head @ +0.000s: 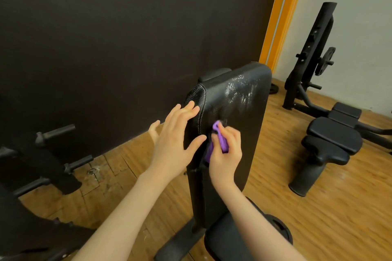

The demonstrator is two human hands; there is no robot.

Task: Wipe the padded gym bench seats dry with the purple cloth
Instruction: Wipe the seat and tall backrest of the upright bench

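I see the right hand [226, 150] gripping the bunched purple cloth [220, 139], pressed against the raised black backrest pad [239, 116] near its left edge. Wet streaks glisten on the pad above the cloth. The left hand [176, 135] has its fingers spread wide and holds nothing, fingertips touching the pad's left side. Below the pad sits the seat pad [224, 237]. Right of the pad, well apart, lies another bench [333, 140] on the wooden floor [318, 218].

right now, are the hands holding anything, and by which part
The right hand grips the bunched purple cloth around its middle, against the upright bench pad. The left hand is open and holds nothing.
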